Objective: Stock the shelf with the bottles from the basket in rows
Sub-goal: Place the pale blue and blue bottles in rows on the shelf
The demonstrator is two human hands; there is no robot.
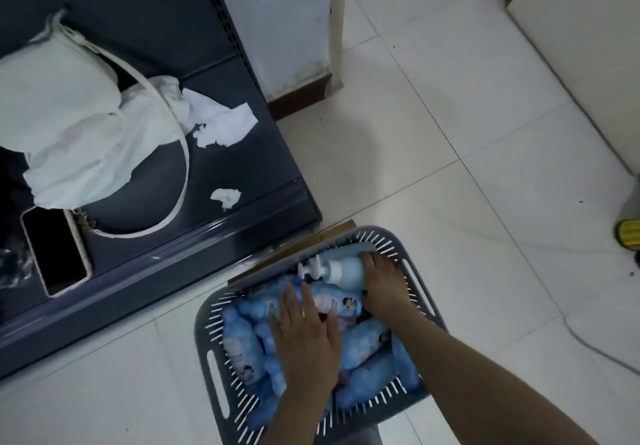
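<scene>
White floor tiles (450, 115), grey basket (216, 368) beside the dark shelf (214, 223). Right hand (381, 282) wraps the pump bottle (341, 271); left hand (304, 337) lies flat, fingers spread, seemingly gripping nothing, on blue bottles (239, 344).

We can read no words, brand names or numbers anywhere here. The blue bottles (367, 344) lying in the basket (214, 368) carry labels: we make out a small cartoon figure with dark hair on several of them, and pale blurred lines of lettering beside it, but the print is too soft for us to read. The phone (55, 250) on the shelf (242, 174) shows only a dark screen with nothing written on it.
</scene>
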